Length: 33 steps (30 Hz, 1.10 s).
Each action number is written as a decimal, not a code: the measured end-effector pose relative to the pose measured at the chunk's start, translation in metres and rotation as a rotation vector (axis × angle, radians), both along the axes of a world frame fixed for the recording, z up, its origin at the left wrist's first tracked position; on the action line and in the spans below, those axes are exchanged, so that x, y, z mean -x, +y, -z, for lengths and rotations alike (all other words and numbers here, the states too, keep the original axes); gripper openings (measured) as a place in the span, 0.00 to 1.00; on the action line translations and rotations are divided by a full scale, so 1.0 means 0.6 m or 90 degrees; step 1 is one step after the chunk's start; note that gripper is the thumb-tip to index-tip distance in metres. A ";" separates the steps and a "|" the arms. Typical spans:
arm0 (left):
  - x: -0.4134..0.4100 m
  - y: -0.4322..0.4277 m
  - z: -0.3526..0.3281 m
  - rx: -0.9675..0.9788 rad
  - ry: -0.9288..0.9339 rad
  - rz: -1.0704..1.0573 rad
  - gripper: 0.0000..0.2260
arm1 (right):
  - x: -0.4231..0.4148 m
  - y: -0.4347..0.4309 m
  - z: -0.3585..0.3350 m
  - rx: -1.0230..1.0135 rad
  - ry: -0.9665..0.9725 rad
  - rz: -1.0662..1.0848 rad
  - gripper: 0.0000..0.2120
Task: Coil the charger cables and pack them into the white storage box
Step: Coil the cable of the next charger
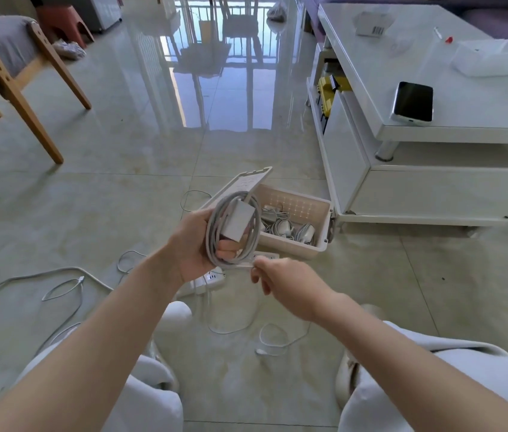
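Note:
My left hand point(195, 244) grips a white charger brick point(237, 220) with its grey cable wound in loops point(215, 235) around it, held up in front of the white storage box point(324, 219). My right hand point(280, 283) pinches the loose end of that cable just below the coil. The box sits on the floor with its lid point(251, 182) tipped up at the left; several coiled chargers point(287, 229) lie inside. Loose white cables lie on the floor: one to the left point(65, 288), one between my knees point(273, 341).
A white power strip point(212, 277) lies on the tiles under my hands. A white coffee table point(433, 132) stands at the right with a phone point(413, 102) and a clear tray point(489, 57) on it. A wooden chair point(13, 79) stands far left. My knees fill the bottom.

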State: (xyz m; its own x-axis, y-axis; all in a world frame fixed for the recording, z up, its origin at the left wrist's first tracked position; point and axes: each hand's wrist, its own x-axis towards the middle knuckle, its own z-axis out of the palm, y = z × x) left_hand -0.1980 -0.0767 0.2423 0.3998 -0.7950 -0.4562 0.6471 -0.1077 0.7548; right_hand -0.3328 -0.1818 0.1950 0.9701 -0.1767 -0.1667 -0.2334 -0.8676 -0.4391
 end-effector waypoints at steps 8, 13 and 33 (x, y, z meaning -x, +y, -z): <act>-0.004 0.011 0.005 -0.265 -0.434 0.139 0.15 | -0.004 -0.039 -0.010 0.101 -0.095 0.103 0.17; -0.013 0.019 0.032 -0.364 -0.717 0.139 0.17 | -0.005 -0.045 -0.021 0.088 -0.156 0.176 0.16; -0.009 -0.001 0.060 -0.348 -0.808 -0.064 0.11 | 0.004 0.065 -0.002 0.011 -0.297 -0.022 0.16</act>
State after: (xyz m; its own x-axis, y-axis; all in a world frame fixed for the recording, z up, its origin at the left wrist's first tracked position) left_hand -0.1928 -0.0770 0.2065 0.8151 -0.5790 0.0175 -0.4209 -0.5713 0.7046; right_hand -0.3353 -0.1426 0.1962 0.9461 -0.1417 0.2911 0.0147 -0.8795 -0.4757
